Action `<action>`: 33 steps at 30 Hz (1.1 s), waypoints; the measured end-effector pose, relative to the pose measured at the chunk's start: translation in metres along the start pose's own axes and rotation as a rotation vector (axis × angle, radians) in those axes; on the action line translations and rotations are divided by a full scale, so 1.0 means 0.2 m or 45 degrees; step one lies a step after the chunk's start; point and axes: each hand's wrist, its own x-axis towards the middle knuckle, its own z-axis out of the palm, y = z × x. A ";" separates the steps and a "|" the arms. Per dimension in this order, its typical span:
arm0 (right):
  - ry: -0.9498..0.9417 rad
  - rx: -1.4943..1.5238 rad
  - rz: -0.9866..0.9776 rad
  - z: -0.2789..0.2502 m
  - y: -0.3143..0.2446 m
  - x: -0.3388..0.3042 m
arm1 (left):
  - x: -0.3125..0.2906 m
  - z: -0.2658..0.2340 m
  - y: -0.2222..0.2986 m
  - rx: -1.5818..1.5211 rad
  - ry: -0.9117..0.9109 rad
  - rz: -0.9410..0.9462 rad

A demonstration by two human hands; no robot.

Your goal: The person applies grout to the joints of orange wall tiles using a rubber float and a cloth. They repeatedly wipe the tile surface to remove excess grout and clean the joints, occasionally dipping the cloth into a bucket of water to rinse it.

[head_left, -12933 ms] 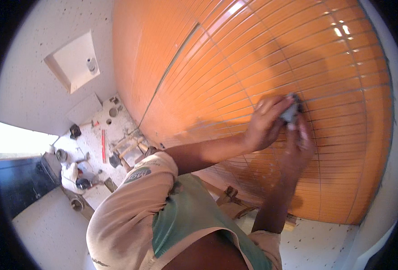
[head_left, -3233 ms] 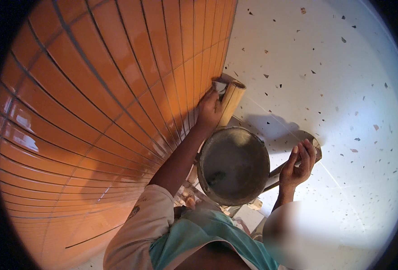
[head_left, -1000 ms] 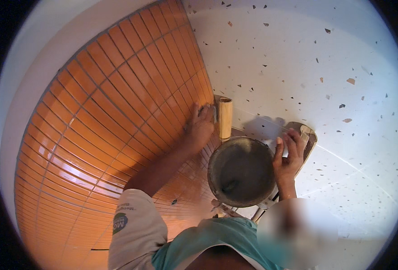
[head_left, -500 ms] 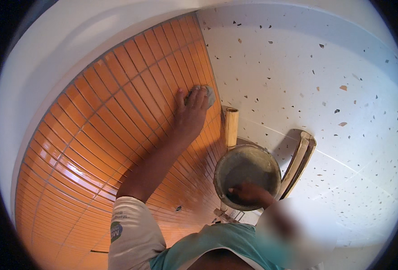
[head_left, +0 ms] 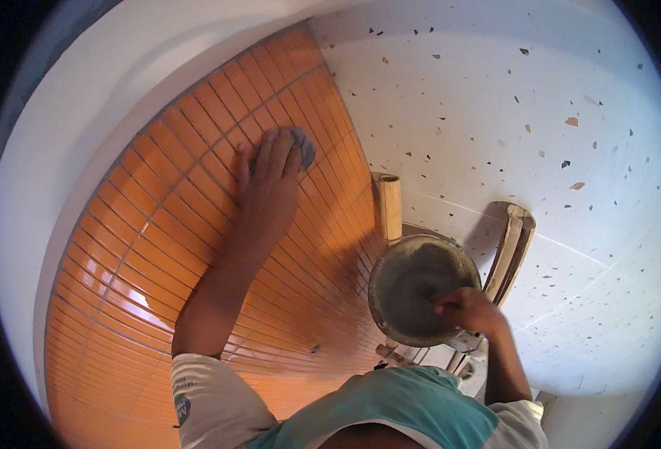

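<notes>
My left hand (head_left: pixel 273 168) presses a bunched grey rag (head_left: pixel 301 148) against the orange tiled wall (head_left: pixel 196 191), fingers laid over it. Long narrow tiles with grey joints make up this wall. Over the right inner side of a round dark bucket (head_left: pixel 424 258) is my right hand (head_left: pixel 471 309), its fingers curled together. Whatever those fingers may hold is hidden. Grey matter coats the bucket's inside.
A pale wall with dark and tan flecks (head_left: pixel 510 142) meets the tiles at a corner. A bamboo-like pole (head_left: pixel 391 206) stands behind the bucket, and a split, hollow one (head_left: pixel 511 251) leans to its right. Small pieces (head_left: pixel 394 355) lie below the bucket.
My left hand has slid leftward over the tiles with the rag. My right hand has drawn up from deep in the bucket to its right side. The view has shifted slightly.
</notes>
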 end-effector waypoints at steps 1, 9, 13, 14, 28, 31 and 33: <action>0.102 0.123 -0.070 -0.07 -0.02 -0.08 | -0.01 -0.03 0.00 -0.012 -0.020 -0.005; 0.218 1.146 -0.232 -0.26 -0.41 -0.05 | -0.19 -0.33 -0.18 0.137 0.099 -0.144; 0.219 1.175 -0.551 -0.32 -0.72 0.22 | -0.28 -0.35 -0.25 0.235 0.079 -0.177; 0.308 1.148 -0.594 -0.34 -0.81 0.31 | -0.31 -0.37 -0.28 0.258 0.061 -0.184; 0.514 1.645 -0.917 -0.40 -1.38 0.90 | -0.91 -0.68 -0.54 0.368 0.228 -0.202; 0.471 1.624 -0.847 -0.40 -1.37 0.90 | -0.96 -0.66 -0.57 0.386 0.244 -0.201; 0.497 1.569 -0.899 -0.39 -1.36 0.92 | -0.97 -0.65 -0.58 0.363 0.260 -0.200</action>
